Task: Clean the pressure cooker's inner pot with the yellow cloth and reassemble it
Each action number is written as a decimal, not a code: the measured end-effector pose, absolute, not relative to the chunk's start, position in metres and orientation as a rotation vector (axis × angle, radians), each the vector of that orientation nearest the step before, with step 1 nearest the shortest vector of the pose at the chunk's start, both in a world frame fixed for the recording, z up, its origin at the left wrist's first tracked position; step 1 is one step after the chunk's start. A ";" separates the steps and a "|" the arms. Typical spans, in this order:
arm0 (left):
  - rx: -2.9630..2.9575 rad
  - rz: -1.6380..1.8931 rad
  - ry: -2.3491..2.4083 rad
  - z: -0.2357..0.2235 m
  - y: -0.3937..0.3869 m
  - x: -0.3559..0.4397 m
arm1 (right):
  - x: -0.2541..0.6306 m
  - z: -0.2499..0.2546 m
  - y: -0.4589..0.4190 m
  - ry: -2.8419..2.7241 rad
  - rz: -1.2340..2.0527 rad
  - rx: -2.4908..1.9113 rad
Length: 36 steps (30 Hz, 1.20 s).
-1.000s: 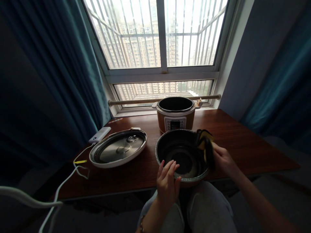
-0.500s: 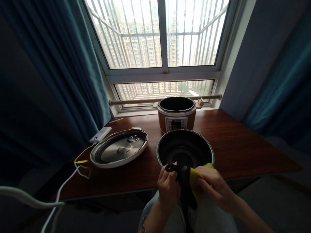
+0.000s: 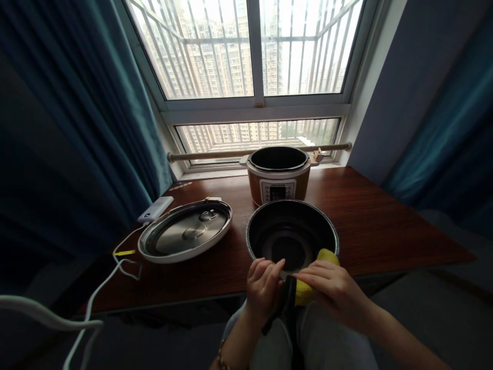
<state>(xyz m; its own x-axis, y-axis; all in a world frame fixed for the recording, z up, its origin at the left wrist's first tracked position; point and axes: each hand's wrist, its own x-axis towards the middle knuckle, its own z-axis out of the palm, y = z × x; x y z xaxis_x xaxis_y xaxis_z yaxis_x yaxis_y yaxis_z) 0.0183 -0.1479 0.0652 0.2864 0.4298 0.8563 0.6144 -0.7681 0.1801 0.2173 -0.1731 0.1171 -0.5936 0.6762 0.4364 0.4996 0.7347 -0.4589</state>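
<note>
A black deep pot (image 3: 278, 234) with a bright rim sits at the table's front edge, just beyond both hands. My left hand (image 3: 264, 285) is closed around a black utensil (image 3: 289, 295), whose kind is mostly hidden by the fingers. My right hand (image 3: 333, 288) presses a yellow cloth (image 3: 304, 293) against the utensil's right side; a bit of the cloth sticks out above the fingers, near the pot's rim. Both hands are close together above the knees.
A brown and white electric cooker (image 3: 278, 177) with a black inside stands behind the pot. Left lies a cooker lid (image 3: 185, 231), inner side up. A white power bank (image 3: 156, 209) with a white cable (image 3: 90, 303) and yellow strip is on the wooden table (image 3: 370, 226).
The utensil has been turned: its looped end, visible earlier at my left fingers, is now hidden. My right hand has shifted slightly left and the fingers lie flatter over the cloth.
</note>
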 end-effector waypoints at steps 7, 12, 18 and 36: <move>-2.512 -1.469 -1.040 0.073 -0.156 0.018 | 0.251 0.134 -0.153 -2.484 0.627 -0.878; -2.511 -1.488 -1.070 0.074 -0.156 0.019 | 0.279 0.144 -0.120 -2.589 0.743 -0.917; -2.574 -1.533 -1.052 0.075 -0.157 0.018 | 0.310 0.152 -0.060 -2.714 0.700 -0.977; -2.589 -1.525 -1.060 0.077 -0.158 0.018 | 0.215 0.142 0.040 -2.986 -0.683 -0.564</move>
<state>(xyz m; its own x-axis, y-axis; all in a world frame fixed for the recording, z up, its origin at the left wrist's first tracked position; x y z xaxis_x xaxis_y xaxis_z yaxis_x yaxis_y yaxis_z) 0.0183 -0.1578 0.0770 0.3207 0.5621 0.7624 0.5189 -0.7776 0.3550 0.2151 0.0396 0.1416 -0.9340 0.3413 0.1054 0.3532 0.8382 0.4156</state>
